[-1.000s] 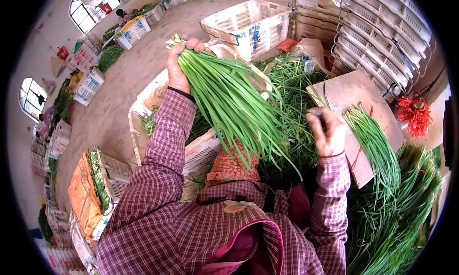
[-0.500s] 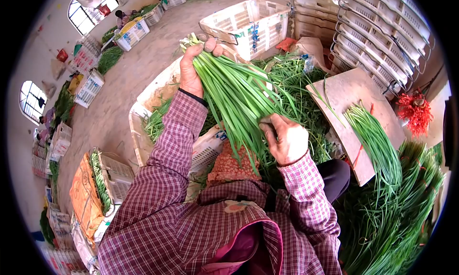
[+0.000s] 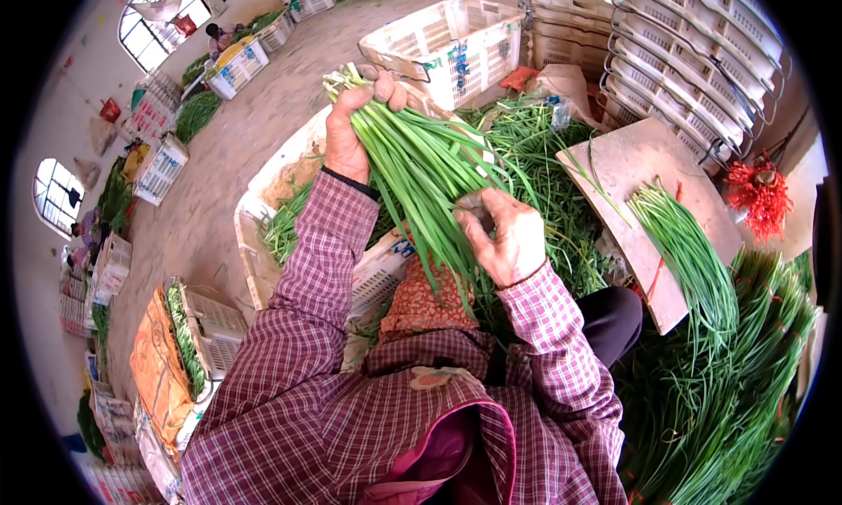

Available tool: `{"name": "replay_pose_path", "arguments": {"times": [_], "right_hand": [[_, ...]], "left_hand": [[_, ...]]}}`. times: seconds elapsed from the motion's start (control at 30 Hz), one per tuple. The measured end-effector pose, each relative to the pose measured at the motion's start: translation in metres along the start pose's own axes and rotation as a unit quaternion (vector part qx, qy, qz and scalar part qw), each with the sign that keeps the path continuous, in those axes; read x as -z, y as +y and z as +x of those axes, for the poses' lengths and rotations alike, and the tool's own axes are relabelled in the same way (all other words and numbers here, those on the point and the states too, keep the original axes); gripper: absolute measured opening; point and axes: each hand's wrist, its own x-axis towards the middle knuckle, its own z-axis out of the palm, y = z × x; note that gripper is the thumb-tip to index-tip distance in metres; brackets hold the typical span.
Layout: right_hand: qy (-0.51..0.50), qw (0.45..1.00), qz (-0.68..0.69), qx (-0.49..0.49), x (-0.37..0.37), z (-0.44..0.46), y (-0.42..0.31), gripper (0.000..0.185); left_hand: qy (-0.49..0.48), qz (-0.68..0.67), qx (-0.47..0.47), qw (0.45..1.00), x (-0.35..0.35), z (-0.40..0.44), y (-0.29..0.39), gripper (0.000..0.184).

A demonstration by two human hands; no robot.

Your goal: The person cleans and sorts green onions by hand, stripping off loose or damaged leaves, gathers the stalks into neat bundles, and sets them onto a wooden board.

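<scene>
My left hand (image 3: 355,128) is wrapped round a bunch of garlic chives (image 3: 421,167) just below its pale cut ends, holding it up in front of me. The long green leaves fan down towards my right hand (image 3: 504,237). That hand is closed in a pinch at the edge of the leaves, partway down the bunch; exactly how many leaves sit in the pinch is hidden. A smaller bunch of chives (image 3: 688,255) lies on a flat board (image 3: 605,176) to my right.
Loose greens (image 3: 561,215) are heaped beyond my right hand. A white crate (image 3: 250,233) stands under the bunch, another crate (image 3: 443,44) behind it. Stacked crates (image 3: 693,57) rise at the back right, near red ties (image 3: 759,198). Many tied chives (image 3: 719,417) lie lower right.
My right hand has moved left and slightly up along the leaves. My left hand keeps its hold on the bunch; the whole view has shifted slightly.
</scene>
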Motion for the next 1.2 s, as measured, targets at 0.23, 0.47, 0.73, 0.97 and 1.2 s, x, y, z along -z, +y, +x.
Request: {"name": "replay_pose_path", "arguments": {"times": [0.23, 0.47, 0.73, 0.97, 1.2], "right_hand": [[0.030, 0.990, -0.063, 0.120, 0.046, 0.007, -0.005, 0.011], [0.033, 0.977, -0.154, 0.146, 0.098, 0.011, -0.030, 0.008], [0.128, 0.966, -0.199, 0.108, 0.179, -0.008, -0.044, 0.007], [0.033, 0.995, -0.091, 0.023, 0.139, -0.026, 0.002, 0.009], [-0.004, 0.999, -0.027, 0.032, 0.097, -0.022, 0.011, 0.006]], "left_hand": [[-0.022, 0.111, 0.036, 0.993, 0.006, 0.002, 0.004, 0.019], [-0.031, 0.330, 0.028, 0.943, -0.002, -0.002, -0.008, 0.025], [0.019, 0.120, -0.014, 0.992, 0.032, 0.008, 0.024, 0.023], [0.010, 0.016, -0.092, 0.996, 0.024, 0.022, 0.053, 0.025], [-0.037, 0.153, -0.087, 0.984, -0.015, 0.045, 0.075, 0.026]]}}
